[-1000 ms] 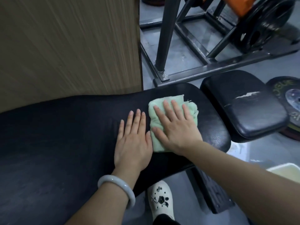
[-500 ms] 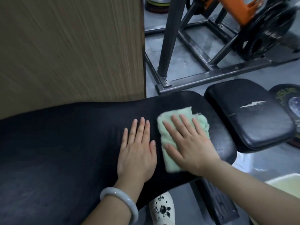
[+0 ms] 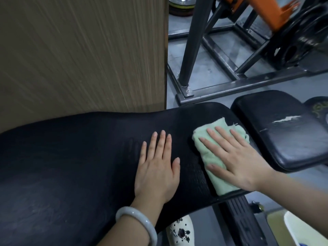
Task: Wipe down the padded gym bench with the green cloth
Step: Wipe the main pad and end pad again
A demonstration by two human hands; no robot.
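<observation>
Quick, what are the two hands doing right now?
Left hand: open, flat on the black bench pad, holding nothing.
Right hand: open, straight fingers pressing the green cloth onto the pad.

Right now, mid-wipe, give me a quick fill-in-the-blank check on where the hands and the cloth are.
1. The right hand presses flat on the ____ cloth.
2. The left hand rests with straight fingers directly on the long black ____.
3. The left wrist wears a pale ____.
4. The smaller seat pad beside the cloth shows a white ____ in its cover.

Missing words: green; bench pad; bangle; tear
</observation>
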